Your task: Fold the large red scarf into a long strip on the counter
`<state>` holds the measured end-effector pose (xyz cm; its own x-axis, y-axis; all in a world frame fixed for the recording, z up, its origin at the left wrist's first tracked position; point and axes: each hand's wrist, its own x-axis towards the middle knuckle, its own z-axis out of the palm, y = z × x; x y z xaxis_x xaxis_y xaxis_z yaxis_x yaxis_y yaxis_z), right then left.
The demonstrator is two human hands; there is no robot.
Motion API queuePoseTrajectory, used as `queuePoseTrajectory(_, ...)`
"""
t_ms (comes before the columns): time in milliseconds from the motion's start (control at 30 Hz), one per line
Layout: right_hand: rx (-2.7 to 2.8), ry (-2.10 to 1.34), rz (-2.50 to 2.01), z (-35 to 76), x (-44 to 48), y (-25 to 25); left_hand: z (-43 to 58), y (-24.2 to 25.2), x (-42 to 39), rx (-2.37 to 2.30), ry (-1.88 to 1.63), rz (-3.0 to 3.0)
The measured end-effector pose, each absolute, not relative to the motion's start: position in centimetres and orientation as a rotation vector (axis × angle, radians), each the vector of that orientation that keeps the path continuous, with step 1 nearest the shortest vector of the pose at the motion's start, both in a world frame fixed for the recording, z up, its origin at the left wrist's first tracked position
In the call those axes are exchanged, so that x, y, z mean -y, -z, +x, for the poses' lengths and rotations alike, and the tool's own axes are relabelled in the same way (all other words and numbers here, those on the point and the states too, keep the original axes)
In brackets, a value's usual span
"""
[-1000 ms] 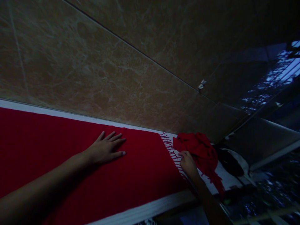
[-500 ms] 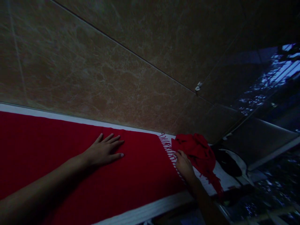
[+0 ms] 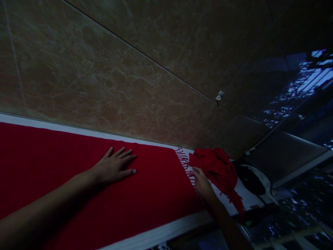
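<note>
A red fringed scarf (image 3: 156, 187) is spread flat over a white-covered surface. Resting palm down on it, my left hand (image 3: 113, 166) is open with its fingers spread. At the scarf's right end, the fringe (image 3: 182, 159) lies in separate strands on the white cover. My right hand (image 3: 204, 184) is at this fringe, fingers bent and drawn together on some strands; the exact grip is partly hidden. Just beyond that hand, a second red fringed cloth (image 3: 218, 165) lies crumpled in a heap.
A brown marbled tile wall (image 3: 125, 80) runs along the far side of the white surface (image 3: 179, 224). A black and white item (image 3: 252, 178) sits past the crumpled cloth. A small white fitting (image 3: 220, 95) is on the wall. The right side is dark.
My right hand has shifted slightly along the fringe, its fingertips now a little further left. The left hand stays flat in place. The view has moved slightly.
</note>
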<state>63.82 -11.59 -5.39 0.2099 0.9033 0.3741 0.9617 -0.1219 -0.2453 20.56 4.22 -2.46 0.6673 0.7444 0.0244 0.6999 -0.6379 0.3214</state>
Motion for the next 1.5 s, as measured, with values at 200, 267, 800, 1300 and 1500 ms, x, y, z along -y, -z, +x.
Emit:
queuePoseTrajectory(200,1.569,0.263,-2.148,65.5,12.8,5.3,20.5,2.6,-4.3,-1.157,-0.244,2.586)
queuePoseTrajectory(267,1.593,0.261,-2.113,65.5,13.0,5.2,20.5,2.6,-4.3,-1.154,-0.236,2.589)
queuePoseTrajectory(800,1.717,0.144,-2.061,64.0,12.6,6.0,20.5,3.2,-4.7,-1.146,-0.258,2.610)
queuePoseTrajectory(1300,1.660,0.179,-1.995,65.0,13.6,5.2,20.6,2.4,-4.2,-1.167,-0.199,2.592)
queuePoseTrajectory(1500,1.749,0.078,-1.896,65.0,14.2,5.4,20.6,3.1,-4.6,-1.165,-0.215,2.614)
